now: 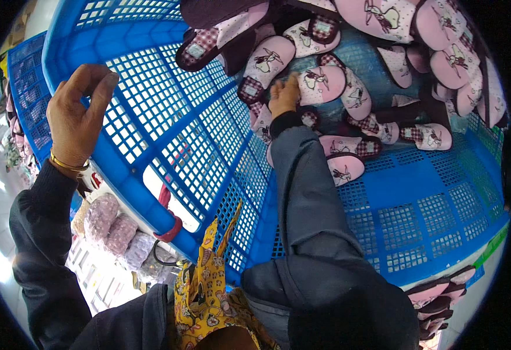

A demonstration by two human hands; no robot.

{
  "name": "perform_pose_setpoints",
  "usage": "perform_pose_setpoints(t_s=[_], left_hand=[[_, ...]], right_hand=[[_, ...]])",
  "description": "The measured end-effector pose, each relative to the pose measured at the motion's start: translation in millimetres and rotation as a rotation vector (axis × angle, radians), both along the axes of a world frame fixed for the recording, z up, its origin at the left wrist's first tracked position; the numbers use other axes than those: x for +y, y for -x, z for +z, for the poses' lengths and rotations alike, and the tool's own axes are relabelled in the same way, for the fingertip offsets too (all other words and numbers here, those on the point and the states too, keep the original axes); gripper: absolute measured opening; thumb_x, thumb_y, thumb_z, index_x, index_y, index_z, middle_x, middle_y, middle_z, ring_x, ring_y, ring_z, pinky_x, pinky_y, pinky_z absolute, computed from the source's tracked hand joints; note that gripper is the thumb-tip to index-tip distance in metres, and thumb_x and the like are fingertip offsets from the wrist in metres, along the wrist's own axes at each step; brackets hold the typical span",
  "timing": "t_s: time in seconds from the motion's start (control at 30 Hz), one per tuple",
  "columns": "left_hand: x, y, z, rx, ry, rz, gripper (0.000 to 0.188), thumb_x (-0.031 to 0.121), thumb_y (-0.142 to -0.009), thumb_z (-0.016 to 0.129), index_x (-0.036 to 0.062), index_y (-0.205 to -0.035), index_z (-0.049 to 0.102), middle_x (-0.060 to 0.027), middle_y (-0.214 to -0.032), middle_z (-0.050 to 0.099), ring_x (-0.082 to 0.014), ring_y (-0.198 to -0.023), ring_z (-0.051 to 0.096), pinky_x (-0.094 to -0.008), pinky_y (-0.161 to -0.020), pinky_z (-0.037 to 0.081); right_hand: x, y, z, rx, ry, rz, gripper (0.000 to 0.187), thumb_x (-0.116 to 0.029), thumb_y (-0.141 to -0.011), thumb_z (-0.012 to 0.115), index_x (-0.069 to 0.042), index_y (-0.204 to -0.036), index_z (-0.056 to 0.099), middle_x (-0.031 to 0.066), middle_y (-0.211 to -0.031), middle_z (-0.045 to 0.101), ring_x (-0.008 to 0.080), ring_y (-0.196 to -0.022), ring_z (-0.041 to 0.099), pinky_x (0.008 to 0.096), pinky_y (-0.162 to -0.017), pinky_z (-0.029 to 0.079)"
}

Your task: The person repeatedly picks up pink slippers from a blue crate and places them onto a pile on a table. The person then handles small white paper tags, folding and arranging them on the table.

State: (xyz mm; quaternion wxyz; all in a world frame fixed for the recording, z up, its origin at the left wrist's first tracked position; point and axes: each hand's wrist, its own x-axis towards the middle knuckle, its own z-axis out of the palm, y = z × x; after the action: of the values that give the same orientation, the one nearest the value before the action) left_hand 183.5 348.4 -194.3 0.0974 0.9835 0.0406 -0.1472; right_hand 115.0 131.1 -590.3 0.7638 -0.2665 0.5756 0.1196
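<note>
My right hand [284, 97] reaches into a large blue plastic basket [384, 186], among a pile of pink slippers with dark soles and checked linings. Its fingers look apart, right beside the left edge of a pink slipper [324, 85] printed with a cartoon figure; their tips are partly hidden. Another pink slipper [268, 60] lies just beyond that hand. Over the basket's left rim [118, 149] is my left hand [76, 114], with a gold-coloured bracelet [67, 166] at the wrist. Its fingers are curled in toward the thumb, and whatever they may hold is hidden.
Pale fuzzy items [121, 230] sit outside the basket at lower left, near a dark red loop [171, 230] on its edge. A second blue basket [28, 93] stands at far left. More pink slippers [433, 294] are stacked outside at lower right. A yellow patterned cloth [209, 291] hangs before me.
</note>
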Motion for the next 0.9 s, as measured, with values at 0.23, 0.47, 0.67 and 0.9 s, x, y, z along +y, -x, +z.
perform_pose_setpoints(t_s=[0.23, 0.47, 0.67, 0.9], left_hand=[[-2.1, -4.4, -1.8, 0.034, -0.024, -0.008, 0.017, 0.016, -0.089, 0.061, 0.0014, -0.098, 0.063, -0.0098, -0.089, 0.065, -0.0154, -0.079, 0.060, -0.0259, -0.073, 0.047], [-8.8, -5.2, 2.3, 0.032, -0.068, -0.023, 0.014, 0.015, -0.087, 0.063, 0.0032, -0.094, 0.064, -0.0072, -0.084, 0.065, -0.0154, -0.075, 0.059, -0.0278, -0.071, 0.046], [-8.1, -6.7, 0.5, 0.032, -0.117, -0.064, 0.014, 0.014, -0.088, 0.062, 0.0025, -0.094, 0.064, -0.0074, -0.084, 0.065, -0.0154, -0.076, 0.059, -0.0280, -0.071, 0.046], [-5.6, -2.2, 0.1, 0.002, -0.008, -0.008, 0.016, 0.015, -0.088, 0.062, 0.0008, -0.095, 0.063, -0.0097, -0.086, 0.065, -0.0144, -0.079, 0.060, -0.0264, -0.072, 0.046]], right_hand=[[-37.1, 16.7, -74.1, -0.014, 0.154, -0.077, 0.019, -0.031, -0.088, 0.051, -0.012, -0.084, 0.052, -0.0006, -0.076, 0.048, 0.0117, -0.069, 0.046, 0.0247, -0.063, 0.037], [7.4, 18.8, 18.1, 0.023, 0.018, 0.094, 0.021, -0.030, -0.084, 0.059, -0.011, -0.079, 0.052, -0.0014, -0.064, 0.051, 0.0092, -0.056, 0.049, 0.0206, -0.046, 0.035], [37.3, 27.2, 10.3, -0.211, 0.450, 0.331, 0.041, -0.022, -0.079, 0.070, 0.004, -0.106, 0.053, 0.0130, -0.095, 0.060, 0.0239, -0.085, 0.058, 0.0332, -0.075, 0.047], [21.7, 9.2, 18.6, -0.184, 0.773, 0.806, 0.029, -0.012, -0.078, 0.068, 0.006, -0.099, 0.058, 0.0202, -0.091, 0.063, 0.0330, -0.083, 0.062, 0.0409, -0.076, 0.049]])
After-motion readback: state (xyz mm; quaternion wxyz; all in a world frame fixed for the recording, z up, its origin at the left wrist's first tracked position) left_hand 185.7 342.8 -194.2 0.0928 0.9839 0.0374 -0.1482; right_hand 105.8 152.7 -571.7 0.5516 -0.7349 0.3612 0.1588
